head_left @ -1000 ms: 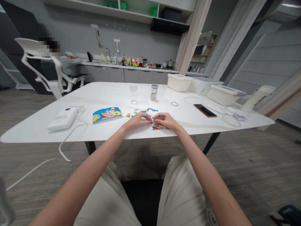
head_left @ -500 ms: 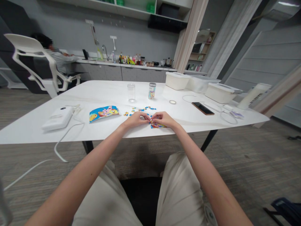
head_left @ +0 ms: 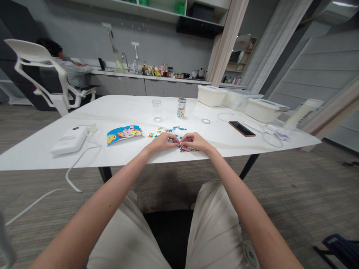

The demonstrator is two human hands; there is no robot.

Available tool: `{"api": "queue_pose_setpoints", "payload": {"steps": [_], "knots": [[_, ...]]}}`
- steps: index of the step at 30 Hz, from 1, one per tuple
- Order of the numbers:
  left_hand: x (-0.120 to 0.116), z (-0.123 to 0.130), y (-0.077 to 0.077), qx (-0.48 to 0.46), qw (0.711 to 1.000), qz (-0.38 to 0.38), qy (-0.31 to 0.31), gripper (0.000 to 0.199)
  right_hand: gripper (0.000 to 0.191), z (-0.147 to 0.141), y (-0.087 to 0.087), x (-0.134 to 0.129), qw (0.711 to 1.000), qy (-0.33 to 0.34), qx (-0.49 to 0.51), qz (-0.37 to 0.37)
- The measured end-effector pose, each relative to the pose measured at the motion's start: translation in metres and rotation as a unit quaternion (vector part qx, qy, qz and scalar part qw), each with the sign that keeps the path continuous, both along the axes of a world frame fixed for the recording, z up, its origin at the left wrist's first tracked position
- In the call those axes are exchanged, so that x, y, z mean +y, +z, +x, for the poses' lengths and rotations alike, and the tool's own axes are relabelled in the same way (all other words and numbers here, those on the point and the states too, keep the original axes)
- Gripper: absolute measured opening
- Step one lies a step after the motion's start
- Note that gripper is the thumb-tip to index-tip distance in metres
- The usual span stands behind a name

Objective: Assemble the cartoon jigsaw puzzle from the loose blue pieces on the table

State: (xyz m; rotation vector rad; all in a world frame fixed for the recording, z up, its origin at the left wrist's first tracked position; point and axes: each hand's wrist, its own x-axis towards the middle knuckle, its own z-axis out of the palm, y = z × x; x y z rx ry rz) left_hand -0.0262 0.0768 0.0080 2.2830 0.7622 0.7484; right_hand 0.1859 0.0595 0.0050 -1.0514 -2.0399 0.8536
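My left hand (head_left: 163,142) and my right hand (head_left: 196,141) rest at the middle of the white table's near edge, fingertips meeting. Between them, both pinch a small coloured jigsaw piece (head_left: 181,145). Just below lies a small patch of joined puzzle pieces (head_left: 189,149), partly hidden by my right hand. Several loose blue and yellow pieces (head_left: 171,130) are scattered just beyond my hands. To the left lies a printed cartoon picture card (head_left: 124,135). Farther back stand a clear glass tumbler (head_left: 157,110) and a cartoon-labelled jar (head_left: 181,108).
White lidded storage boxes (head_left: 211,96) line the table's far right, near a black smartphone (head_left: 241,129) and white cables (head_left: 271,140). A white portable device (head_left: 69,140) sits at left. A seated person (head_left: 73,71) occupies a white chair beyond the table.
My hands have stayed together at the same spot on the piece. The view has shifted slightly, so the table sits a little higher and farther left.
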Motion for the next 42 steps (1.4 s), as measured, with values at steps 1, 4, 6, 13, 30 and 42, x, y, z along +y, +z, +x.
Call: {"api": "queue_pose_setpoints", "payload": {"steps": [1, 4, 6, 13, 30, 42], "knots": [[-0.0002, 0.0000, 0.0000, 0.001, 1.000, 0.001, 0.000, 0.020, 0.022, -0.0001, 0.0003, -0.0002, 1.000, 0.001, 0.001, -0.001], [-0.0004, 0.0000, -0.0004, 0.002, 1.000, 0.006, 0.004, 0.021, 0.023, -0.0006, 0.0007, -0.0007, 1.000, 0.005, 0.002, -0.011], [-0.0001, 0.0002, -0.0010, 0.004, 1.000, 0.009, 0.005, 0.021, 0.023, -0.0010, 0.0005, -0.0008, 1.000, 0.007, 0.002, -0.018], [0.0013, 0.0004, -0.0023, 0.003, 1.000, 0.007, 0.007, 0.021, 0.024, -0.0015, 0.0000, 0.0003, 1.000, 0.012, 0.002, -0.019], [-0.0059, -0.0011, 0.0047, -0.006, 1.000, -0.007, 0.030, 0.022, 0.025, -0.0024, 0.0021, -0.0028, 1.000, 0.016, -0.011, -0.015], [-0.0054, -0.0030, 0.0038, 0.012, 1.000, -0.002, 0.017, 0.021, 0.022, 0.0010, -0.0010, 0.0003, 0.999, 0.025, -0.033, -0.013]]}}
